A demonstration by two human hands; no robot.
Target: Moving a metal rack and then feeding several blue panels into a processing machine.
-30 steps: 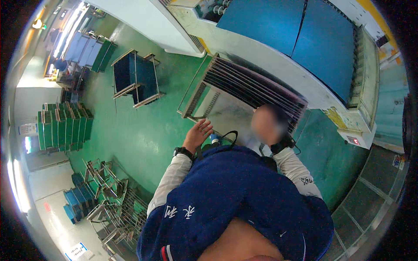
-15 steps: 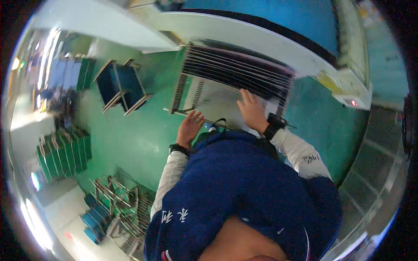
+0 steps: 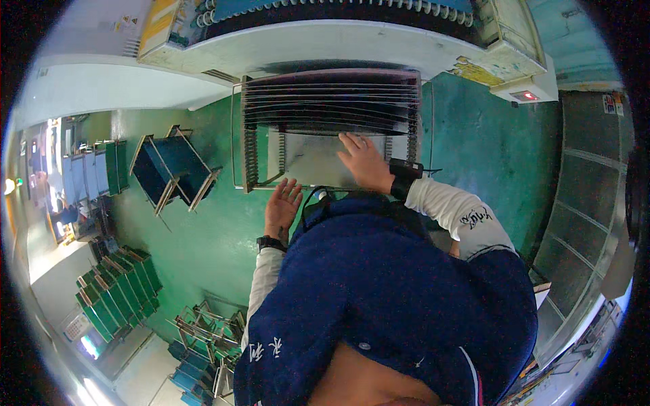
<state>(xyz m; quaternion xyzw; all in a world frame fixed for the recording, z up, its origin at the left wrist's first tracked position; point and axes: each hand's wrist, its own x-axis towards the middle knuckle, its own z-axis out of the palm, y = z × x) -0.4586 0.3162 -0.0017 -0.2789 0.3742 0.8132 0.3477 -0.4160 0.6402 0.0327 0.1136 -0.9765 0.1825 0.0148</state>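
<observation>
A metal slotted rack (image 3: 249, 145) stands on the floor before me. Several thin dark panels (image 3: 325, 111) sit in slots across its far half, and a pale base plate (image 3: 311, 164) shows in its near half. My right hand (image 3: 365, 162) is open over the rack, its fingertips at the edge of the nearest panel; whether they touch it I cannot tell. My left hand (image 3: 283, 208) is open near the rack's front left corner, palm partly up and holding nothing. Each wrist wears a black band, and a small dark box (image 3: 405, 166) is by the right one.
A pale machine with a roller conveyor (image 3: 325, 15) runs along the far side. To the left stand a rack with dark blue panels (image 3: 169, 162), a row of green-panelled racks (image 3: 122, 291) and some metal frames (image 3: 210, 331). Grey panelling (image 3: 586, 183) lines the right.
My view has turned and moved, so the rack now looks squarer and the machine's rollers show. Both hands remain open in nearly the same places by the rack.
</observation>
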